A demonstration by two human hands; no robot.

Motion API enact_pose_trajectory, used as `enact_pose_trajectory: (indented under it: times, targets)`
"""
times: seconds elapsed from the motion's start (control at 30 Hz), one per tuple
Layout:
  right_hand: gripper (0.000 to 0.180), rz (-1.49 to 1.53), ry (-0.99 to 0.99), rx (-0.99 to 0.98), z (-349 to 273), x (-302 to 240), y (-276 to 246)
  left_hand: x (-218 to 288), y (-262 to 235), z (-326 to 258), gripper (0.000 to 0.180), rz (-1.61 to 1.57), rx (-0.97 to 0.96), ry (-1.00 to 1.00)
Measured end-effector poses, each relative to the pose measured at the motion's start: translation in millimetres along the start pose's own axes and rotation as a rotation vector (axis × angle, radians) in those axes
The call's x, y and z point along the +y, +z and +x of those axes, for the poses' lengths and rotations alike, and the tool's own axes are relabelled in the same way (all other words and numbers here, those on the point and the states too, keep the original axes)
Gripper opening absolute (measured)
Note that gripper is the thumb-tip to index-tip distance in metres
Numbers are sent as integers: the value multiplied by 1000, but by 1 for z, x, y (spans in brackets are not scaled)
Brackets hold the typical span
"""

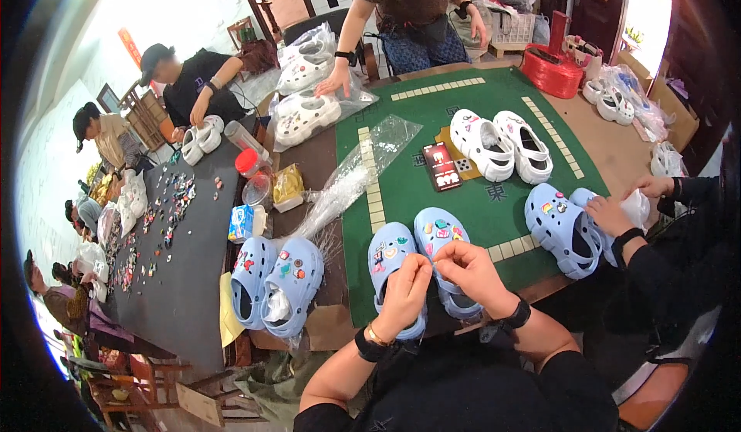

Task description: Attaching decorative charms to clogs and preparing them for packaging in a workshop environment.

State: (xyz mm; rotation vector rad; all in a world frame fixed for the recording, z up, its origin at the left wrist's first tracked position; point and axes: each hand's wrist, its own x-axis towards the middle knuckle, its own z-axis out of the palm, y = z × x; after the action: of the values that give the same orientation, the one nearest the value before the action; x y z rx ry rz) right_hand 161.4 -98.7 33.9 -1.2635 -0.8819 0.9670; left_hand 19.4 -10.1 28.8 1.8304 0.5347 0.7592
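Far left there's a scatter of charms (185,193) on the dark table (197,293), loose and thin, probably so they're easy to pick through. Then 2 blue clogs (301,274), with white stuffing (279,306) in 1, maybe for shape. The middle clogs (388,248) are by the green mat's (401,185) near edge, toes away, I'd guess to keep the charmed tops in view. Left hand (405,289) and right hand (469,270) are both pinched above them, tips nearly meeting, likely for fine control; can't tell what's between. Right of that, a co-worker's hands (610,214) are on white plastic (635,206).
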Motion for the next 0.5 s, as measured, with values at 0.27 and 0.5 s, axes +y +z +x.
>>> enact_pose_trajectory:
  times: [0.27, 0.5]
  targets:
    - [8, -8, 0, -5, -4, -1, 4, 6, 1, -4, 10, -10, 18, -18]
    - [9, -190, -29, 51, -8, 0, 4, -2, 4, -8, 10, 23, 26, -7]
